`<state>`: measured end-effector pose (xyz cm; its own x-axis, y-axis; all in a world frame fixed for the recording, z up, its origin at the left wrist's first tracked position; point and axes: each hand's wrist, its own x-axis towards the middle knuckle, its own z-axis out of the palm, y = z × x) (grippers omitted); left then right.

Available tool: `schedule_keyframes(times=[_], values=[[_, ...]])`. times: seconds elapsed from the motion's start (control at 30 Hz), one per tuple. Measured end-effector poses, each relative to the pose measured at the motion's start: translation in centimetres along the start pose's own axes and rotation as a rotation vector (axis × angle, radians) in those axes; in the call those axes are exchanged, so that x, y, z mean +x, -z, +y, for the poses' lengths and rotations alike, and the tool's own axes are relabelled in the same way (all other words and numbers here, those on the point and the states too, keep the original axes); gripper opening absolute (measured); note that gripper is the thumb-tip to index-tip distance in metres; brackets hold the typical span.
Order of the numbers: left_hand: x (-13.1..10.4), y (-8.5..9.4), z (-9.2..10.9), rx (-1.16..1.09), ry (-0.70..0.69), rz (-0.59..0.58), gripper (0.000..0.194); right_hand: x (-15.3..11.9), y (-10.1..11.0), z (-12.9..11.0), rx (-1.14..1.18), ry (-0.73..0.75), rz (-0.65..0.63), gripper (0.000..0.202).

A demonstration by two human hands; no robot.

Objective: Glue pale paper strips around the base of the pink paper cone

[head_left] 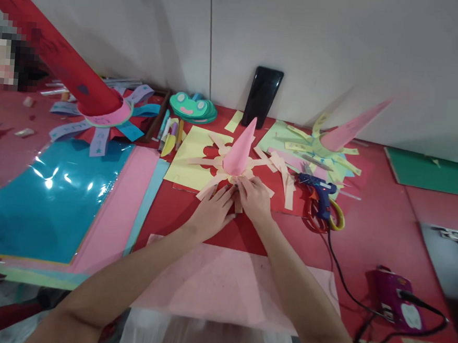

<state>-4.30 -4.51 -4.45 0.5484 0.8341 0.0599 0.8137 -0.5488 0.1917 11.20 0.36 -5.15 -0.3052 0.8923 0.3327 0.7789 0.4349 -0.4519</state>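
Observation:
A pink paper cone (239,154) stands upright on a flower-shaped paper base, with pale peach paper strips (206,161) spreading out around it. Just in front of the cone, my left hand (213,211) and my right hand (255,198) meet at its base. Both have their fingers closed on a short peach paper strip (238,205), which the fingertips partly hide. Loose peach strips (288,188) lie right of my right hand. Under the base are a yellow sheet (182,163) and red paper.
A blue glue gun (321,192) and scissors (339,214) lie to the right, the cord running to a purple box (396,298). A phone (262,96) leans on the wall. Two finished-looking cones, one red (65,50) and one pink (353,125), flank the work. Blue plastic-covered sheets (58,196) lie left.

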Motion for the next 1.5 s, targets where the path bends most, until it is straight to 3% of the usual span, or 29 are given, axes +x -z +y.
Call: schedule_keyframes(times=[0.6,0.9,1.17,1.5], values=[[-0.2,0.2,0.0,0.063,-0.022,-0.030,0.044,-1.0,0.2,-0.6,-0.136,0.108,-0.057,0.032],[-0.3,0.2,0.0,0.049,-0.015,-0.023,0.044,-0.7,-0.2,-0.6,0.103,-0.054,0.084,0.023],[-0.3,0.2,0.0,0.028,-0.023,-0.015,0.044,-0.8,0.1,-0.8,0.013,-0.053,0.095,0.019],[-0.5,-0.5,-0.2,0.045,-0.023,0.035,0.045,-0.4,-0.5,-0.2,0.213,-0.160,0.187,0.015]])
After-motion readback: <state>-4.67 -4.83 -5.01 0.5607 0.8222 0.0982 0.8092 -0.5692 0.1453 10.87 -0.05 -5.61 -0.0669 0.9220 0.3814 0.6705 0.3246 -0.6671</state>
